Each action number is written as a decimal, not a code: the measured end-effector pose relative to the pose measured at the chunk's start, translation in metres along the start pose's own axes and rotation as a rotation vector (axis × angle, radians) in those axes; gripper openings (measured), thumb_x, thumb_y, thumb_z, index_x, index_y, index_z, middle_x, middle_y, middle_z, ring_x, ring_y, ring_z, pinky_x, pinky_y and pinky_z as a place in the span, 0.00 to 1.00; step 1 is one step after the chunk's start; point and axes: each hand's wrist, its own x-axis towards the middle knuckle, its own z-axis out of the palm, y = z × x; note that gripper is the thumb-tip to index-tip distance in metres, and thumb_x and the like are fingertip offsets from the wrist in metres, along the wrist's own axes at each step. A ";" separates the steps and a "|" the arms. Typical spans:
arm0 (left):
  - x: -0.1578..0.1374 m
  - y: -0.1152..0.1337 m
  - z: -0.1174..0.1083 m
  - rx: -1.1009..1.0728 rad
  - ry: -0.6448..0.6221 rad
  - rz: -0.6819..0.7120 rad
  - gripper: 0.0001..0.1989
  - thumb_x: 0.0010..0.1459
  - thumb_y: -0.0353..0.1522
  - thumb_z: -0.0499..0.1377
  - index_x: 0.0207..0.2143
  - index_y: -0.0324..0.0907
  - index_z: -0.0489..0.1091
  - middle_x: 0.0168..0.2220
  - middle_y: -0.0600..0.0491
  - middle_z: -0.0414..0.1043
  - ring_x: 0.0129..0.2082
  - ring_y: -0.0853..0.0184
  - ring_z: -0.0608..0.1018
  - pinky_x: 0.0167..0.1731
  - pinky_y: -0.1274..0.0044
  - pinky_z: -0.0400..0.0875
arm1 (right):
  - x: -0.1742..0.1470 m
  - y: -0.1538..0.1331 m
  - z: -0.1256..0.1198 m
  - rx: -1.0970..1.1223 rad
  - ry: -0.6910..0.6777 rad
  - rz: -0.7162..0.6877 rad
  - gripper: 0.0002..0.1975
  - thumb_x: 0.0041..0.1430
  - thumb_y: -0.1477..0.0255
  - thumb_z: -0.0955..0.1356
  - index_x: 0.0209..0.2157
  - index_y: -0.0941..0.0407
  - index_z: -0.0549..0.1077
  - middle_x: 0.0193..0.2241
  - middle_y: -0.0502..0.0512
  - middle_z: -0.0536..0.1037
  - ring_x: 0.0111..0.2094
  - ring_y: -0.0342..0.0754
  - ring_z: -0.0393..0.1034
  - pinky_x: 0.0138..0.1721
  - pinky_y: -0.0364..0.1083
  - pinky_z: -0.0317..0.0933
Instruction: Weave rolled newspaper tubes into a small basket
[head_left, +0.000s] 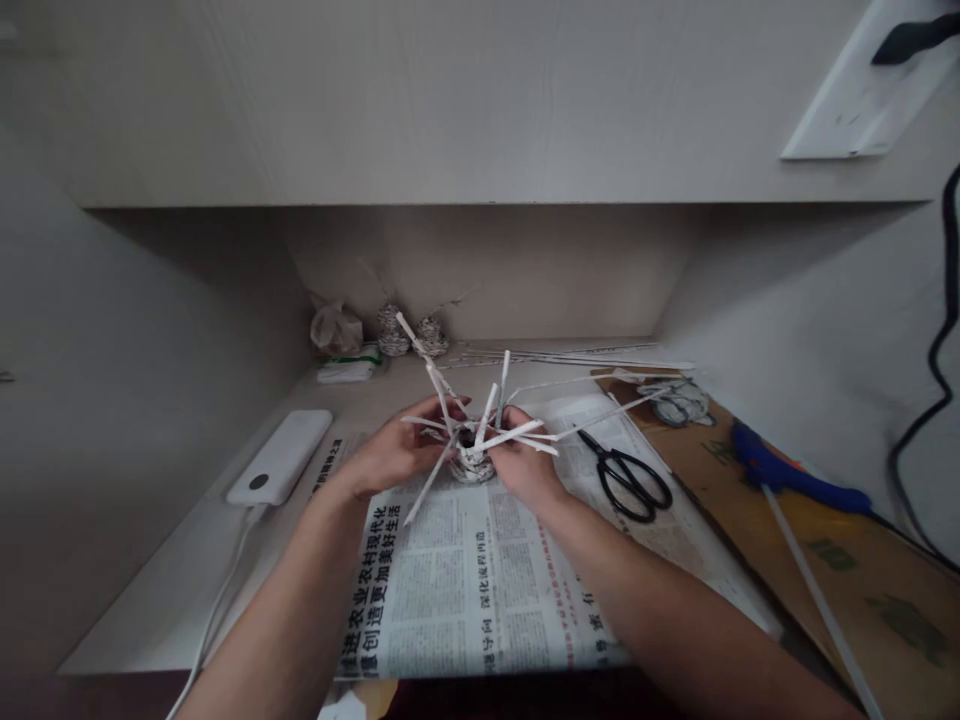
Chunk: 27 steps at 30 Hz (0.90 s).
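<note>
Between my hands is a small woven paper basket [472, 467], made of rolled newspaper strips, with several paper sticks [510, 436] poking out around its rim. My left hand [401, 448] grips its left side, the fingers curled behind it and partly hidden. From the right, my right hand [526, 462] holds the basket's wall, its fingertips hidden behind the sticks. Two long thin strips run off to the right from the basket. Beneath it lies a spread newspaper [465, 590]. Black scissors [630, 478] rest on the paper to the right of my right hand.
A white power bank [281, 458] with a cable lies left. Behind stand two small woven pieces [431, 336], a plastic bag [336, 328] and loose paper sticks [555, 356]. At right, a blue glue gun [795, 478] lies on cardboard [750, 560]. A cabinet panel [480, 110] overhangs the table.
</note>
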 end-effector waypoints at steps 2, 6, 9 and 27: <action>-0.001 -0.001 -0.005 0.017 -0.007 0.001 0.24 0.53 0.34 0.62 0.54 0.43 0.66 0.48 0.45 0.74 0.46 0.61 0.76 0.47 0.69 0.70 | 0.001 0.000 -0.001 0.011 0.000 -0.001 0.05 0.50 0.70 0.69 0.28 0.55 0.70 0.22 0.47 0.73 0.25 0.44 0.67 0.25 0.41 0.59; 0.003 0.001 -0.001 0.084 0.066 -0.031 0.16 0.54 0.35 0.60 0.44 0.39 0.73 0.42 0.46 0.77 0.41 0.62 0.77 0.44 0.70 0.71 | 0.001 -0.002 -0.005 0.002 -0.013 -0.002 0.03 0.50 0.71 0.68 0.28 0.55 0.69 0.22 0.46 0.73 0.25 0.44 0.68 0.25 0.41 0.59; 0.004 0.006 0.005 0.044 0.062 -0.071 0.14 0.54 0.36 0.59 0.41 0.39 0.74 0.37 0.48 0.78 0.33 0.64 0.78 0.37 0.72 0.73 | 0.002 -0.001 -0.008 -0.058 -0.009 -0.023 0.02 0.51 0.71 0.67 0.28 0.55 0.69 0.22 0.46 0.73 0.25 0.44 0.68 0.25 0.41 0.59; 0.003 0.006 0.001 0.076 0.013 -0.002 0.07 0.55 0.32 0.60 0.35 0.40 0.77 0.31 0.52 0.73 0.29 0.71 0.73 0.30 0.79 0.70 | 0.000 -0.001 -0.008 -0.057 -0.052 -0.010 0.04 0.48 0.72 0.69 0.25 0.55 0.69 0.22 0.47 0.73 0.24 0.42 0.66 0.24 0.40 0.59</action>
